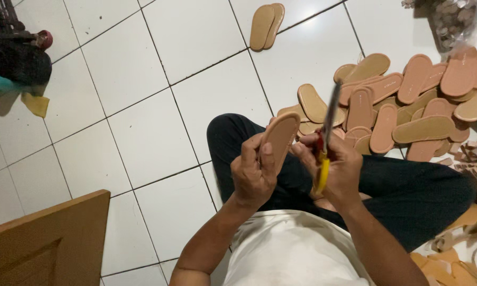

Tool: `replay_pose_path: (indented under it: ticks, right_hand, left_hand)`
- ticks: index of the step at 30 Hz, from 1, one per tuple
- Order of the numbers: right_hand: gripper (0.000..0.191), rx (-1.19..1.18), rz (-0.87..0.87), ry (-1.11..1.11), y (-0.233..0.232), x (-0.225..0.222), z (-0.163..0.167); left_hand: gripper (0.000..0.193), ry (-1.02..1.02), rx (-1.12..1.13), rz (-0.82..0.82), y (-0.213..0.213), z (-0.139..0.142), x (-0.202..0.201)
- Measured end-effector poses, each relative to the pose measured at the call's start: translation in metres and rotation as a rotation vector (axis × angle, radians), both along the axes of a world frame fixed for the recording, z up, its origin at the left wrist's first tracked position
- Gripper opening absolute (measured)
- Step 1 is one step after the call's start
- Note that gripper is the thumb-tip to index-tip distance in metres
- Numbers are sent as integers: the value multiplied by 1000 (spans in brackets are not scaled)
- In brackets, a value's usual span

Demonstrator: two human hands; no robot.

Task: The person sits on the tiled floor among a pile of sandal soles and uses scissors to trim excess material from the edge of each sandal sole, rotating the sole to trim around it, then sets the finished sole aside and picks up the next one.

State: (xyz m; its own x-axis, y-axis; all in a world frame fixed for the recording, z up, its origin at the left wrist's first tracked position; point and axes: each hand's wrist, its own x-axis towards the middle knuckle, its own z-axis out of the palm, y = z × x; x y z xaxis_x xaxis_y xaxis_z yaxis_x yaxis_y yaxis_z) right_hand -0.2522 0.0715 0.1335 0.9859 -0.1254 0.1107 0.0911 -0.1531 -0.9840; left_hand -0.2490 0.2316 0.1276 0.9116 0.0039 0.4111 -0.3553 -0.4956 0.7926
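My left hand [253, 172] grips a tan shoe insole [280, 135], holding it upright over my dark-trousered knee [233, 137]. My right hand [341, 172] is closed on a pair of scissors [324, 143] with red and yellow handles; the grey blades point up and away, just right of the insole's edge. Whether the blades touch the insole I cannot tell. I sit on the white tiled floor [159, 116].
A heap of tan and pinkish insoles [407, 100] lies on the floor to the right, and two more insoles [266, 25] lie apart farther off. A wooden panel [48, 243] stands at lower left. Dark objects [16, 53] sit at the upper left. Offcuts [460, 259] lie at lower right.
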Motion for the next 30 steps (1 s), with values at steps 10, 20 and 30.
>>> replay_pose_path:
  ticks: [10, 20, 30]
  right_hand:
    - [9, 10, 12, 117, 1, 10, -18]
    - [6, 2, 73, -22, -32, -34, -50]
    - [8, 23, -28, -18, -35, -31, -32]
  left_hand:
    - [18, -266, 220, -51, -9, 6, 9]
    - [19, 101, -107, -122, -20, 10, 8]
    - [28, 328, -218, -327, -26, 15, 16]
